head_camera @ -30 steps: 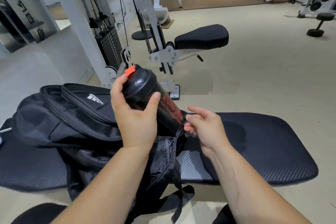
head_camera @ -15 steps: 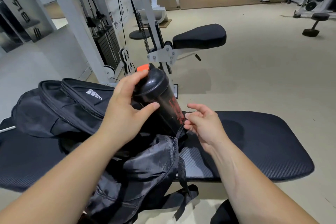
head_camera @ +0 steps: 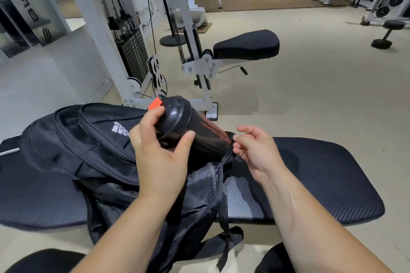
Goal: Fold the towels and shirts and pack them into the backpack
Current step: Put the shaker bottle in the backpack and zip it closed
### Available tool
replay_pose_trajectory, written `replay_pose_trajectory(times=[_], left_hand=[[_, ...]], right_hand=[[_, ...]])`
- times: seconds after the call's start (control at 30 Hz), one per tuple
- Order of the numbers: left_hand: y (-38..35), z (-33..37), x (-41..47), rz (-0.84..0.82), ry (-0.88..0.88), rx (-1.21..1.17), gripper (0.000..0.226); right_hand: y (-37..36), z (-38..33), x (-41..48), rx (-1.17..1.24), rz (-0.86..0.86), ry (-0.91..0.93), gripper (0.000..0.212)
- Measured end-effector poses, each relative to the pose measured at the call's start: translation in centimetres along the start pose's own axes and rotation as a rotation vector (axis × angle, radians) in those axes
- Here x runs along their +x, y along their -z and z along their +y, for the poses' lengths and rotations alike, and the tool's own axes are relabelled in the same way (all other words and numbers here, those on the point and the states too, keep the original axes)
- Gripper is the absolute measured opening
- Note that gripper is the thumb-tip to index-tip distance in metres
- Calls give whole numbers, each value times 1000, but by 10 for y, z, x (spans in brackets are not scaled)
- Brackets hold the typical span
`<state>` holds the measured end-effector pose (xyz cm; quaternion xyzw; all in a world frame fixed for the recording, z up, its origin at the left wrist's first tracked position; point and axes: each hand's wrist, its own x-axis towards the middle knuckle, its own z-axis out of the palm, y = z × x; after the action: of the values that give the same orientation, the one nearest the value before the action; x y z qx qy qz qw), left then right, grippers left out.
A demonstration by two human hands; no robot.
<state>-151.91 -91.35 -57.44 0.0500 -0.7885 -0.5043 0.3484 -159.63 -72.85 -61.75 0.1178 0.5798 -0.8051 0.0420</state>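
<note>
Black bottle (head_camera: 193,137) sits bottom-first in the pocket (head_camera: 228,153) of the backpack (head_camera: 73,146); your left hand (head_camera: 162,162) wraps its lid end, your right hand (head_camera: 255,153) pinches the pocket rim; backpack lies on the bench (head_camera: 310,179); no towels or shirts showing; next, likely, seat it deeper.

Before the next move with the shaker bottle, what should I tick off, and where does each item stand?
1. Grip: the left hand holds the shaker bottle near its lid: ok.
2. Is the orange cap snapped shut: cannot tell.
3. Opening held: the right hand pinches the backpack fabric beside the bottle's base: ok.
4. Bottle base inside the opening: hidden by fabric, cannot tell.
5. Support: the backpack rests on the bench: ok.
6. Packing of towels and shirts: none in view, cannot tell.
</note>
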Motion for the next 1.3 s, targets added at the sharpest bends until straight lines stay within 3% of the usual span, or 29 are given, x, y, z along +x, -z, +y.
replay_pose_trajectory(times=[0.23, 0.43, 0.57, 0.63, 0.7, 0.8, 0.93, 1.1, 1.3], left_hand=[[-1, -3, -7, -22, -76, 124, 71], [5, 7, 33, -424, -273, 190, 68], [-2, 24, 56, -598, -319, 250, 66], [-5, 27, 68, -594, -312, 274, 62], [-7, 26, 76, -477, -222, 248, 59], [-13, 25, 63, -312, -84, 265, 57], [-15, 25, 44, -221, -58, 417, 61], [-9, 19, 51, -259, -45, 481, 58], [-4, 7, 53, -489, -246, 164, 59]], right_hand=[[3, 2, 2, 5, 2, -31, 25], [7, 6, -3, 26, -54, -44, 25], [7, 8, -5, 73, -42, -43, 26], [7, 9, -6, 127, -33, -41, 26], [3, 7, -5, 179, -18, -33, 25], [-4, 4, -1, 112, 19, -16, 24], [-8, 5, 2, 65, 34, -17, 23], [-11, 1, 4, 77, 4, -18, 24], [3, -1, 2, 128, -76, -52, 26]])
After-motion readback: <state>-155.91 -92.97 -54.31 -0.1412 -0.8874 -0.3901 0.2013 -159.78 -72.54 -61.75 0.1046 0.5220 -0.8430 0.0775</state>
